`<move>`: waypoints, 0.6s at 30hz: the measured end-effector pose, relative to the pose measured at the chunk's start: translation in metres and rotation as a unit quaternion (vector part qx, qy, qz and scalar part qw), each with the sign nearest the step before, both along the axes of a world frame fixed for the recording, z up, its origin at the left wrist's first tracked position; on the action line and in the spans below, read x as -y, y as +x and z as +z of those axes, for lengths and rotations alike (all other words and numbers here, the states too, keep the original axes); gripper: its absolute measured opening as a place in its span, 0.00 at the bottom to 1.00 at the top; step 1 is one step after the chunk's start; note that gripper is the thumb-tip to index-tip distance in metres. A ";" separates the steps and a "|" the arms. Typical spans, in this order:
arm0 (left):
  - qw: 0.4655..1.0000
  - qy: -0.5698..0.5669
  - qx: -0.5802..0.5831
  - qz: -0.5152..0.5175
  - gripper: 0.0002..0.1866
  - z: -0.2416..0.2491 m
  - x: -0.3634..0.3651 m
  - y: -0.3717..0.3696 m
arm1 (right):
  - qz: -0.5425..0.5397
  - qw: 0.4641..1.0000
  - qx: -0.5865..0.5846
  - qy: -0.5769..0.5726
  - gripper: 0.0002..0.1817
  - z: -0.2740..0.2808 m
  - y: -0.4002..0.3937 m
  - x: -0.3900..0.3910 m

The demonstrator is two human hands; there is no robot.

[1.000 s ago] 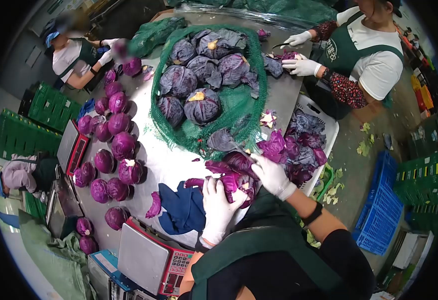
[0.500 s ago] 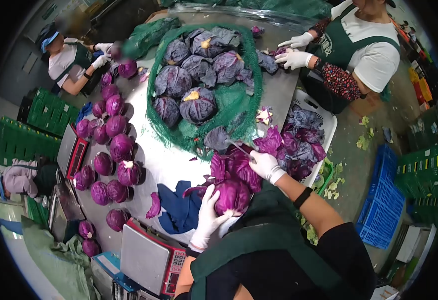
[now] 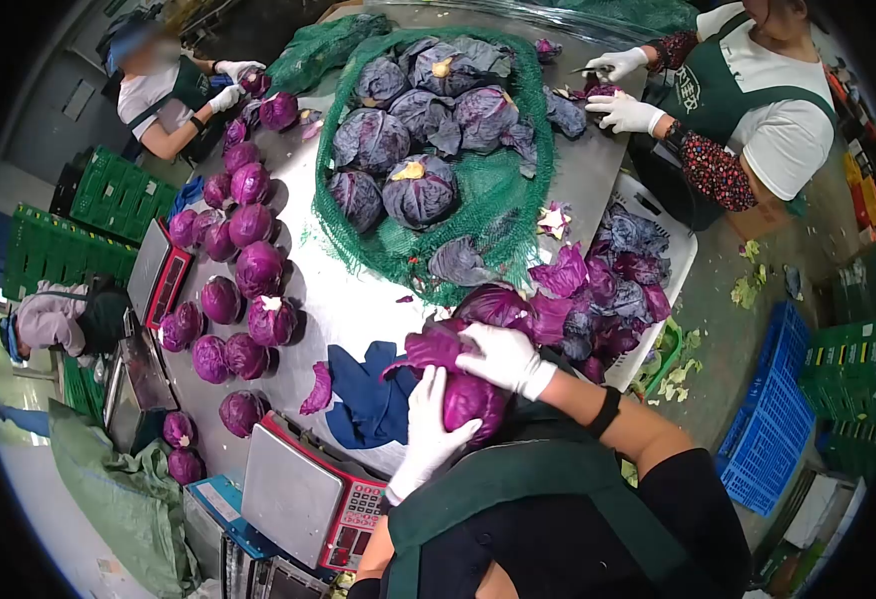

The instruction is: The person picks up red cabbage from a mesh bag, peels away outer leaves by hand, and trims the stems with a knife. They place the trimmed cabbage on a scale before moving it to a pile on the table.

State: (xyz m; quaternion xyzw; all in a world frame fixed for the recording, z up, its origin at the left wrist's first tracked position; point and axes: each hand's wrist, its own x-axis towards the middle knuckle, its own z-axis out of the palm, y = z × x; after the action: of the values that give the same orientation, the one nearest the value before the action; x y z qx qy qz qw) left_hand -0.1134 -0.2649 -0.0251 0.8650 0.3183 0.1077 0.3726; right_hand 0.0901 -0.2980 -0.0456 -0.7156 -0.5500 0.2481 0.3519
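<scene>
A glossy red cabbage (image 3: 475, 404) sits close to my apron, steadied from the left by my left hand (image 3: 432, 427), with fingers and thumb curved around it. My right hand (image 3: 506, 359), in a white glove like the other, is closed on a loose outer cabbage leaf (image 3: 436, 346) at the top of the head. No blade shows in that hand now. Just beyond lie purple leaves (image 3: 498, 307), and farther off several untrimmed cabbages (image 3: 420, 190) rest in a green mesh sack (image 3: 493, 235).
Trimmed cabbages (image 3: 258, 268) stand in a cluster at left. A red scale (image 3: 293, 489) and blue cloth (image 3: 368, 399) lie near my left arm. At right is a white crate (image 3: 680, 262) of discarded leaves. Co-workers (image 3: 748, 110) (image 3: 163, 95) handle cabbages across the table.
My right hand has come left and down from the loose leaves onto the cabbage. The thin blade seen beside it earlier is out of sight. The whole view has shifted slightly.
</scene>
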 end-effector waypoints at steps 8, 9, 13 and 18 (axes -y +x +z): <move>0.947 -0.274 0.152 0.067 0.46 -0.028 -0.003 -0.055 | 0.018 0.995 0.094 0.004 0.17 0.063 0.001 -0.021; 0.947 -0.276 0.152 0.069 0.46 -0.032 0.000 -0.053 | 0.051 0.995 0.064 0.052 0.20 0.071 -0.011 -0.024; 0.791 -0.452 0.353 0.214 0.41 -0.016 0.000 -0.030 | 0.222 0.972 0.024 -0.067 0.19 0.012 -0.033 -0.055; 0.909 -0.278 0.282 0.128 0.30 -0.018 -0.022 -0.060 | 0.126 0.985 0.043 -0.113 0.16 -0.088 0.060 0.010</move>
State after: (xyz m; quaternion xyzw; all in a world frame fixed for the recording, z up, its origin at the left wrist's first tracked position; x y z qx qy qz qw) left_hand -0.1738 -0.2428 -0.0434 0.6117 0.3249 0.3014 0.6553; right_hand 0.1498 -0.3075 -0.1339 -0.6856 -0.6192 0.3200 0.2103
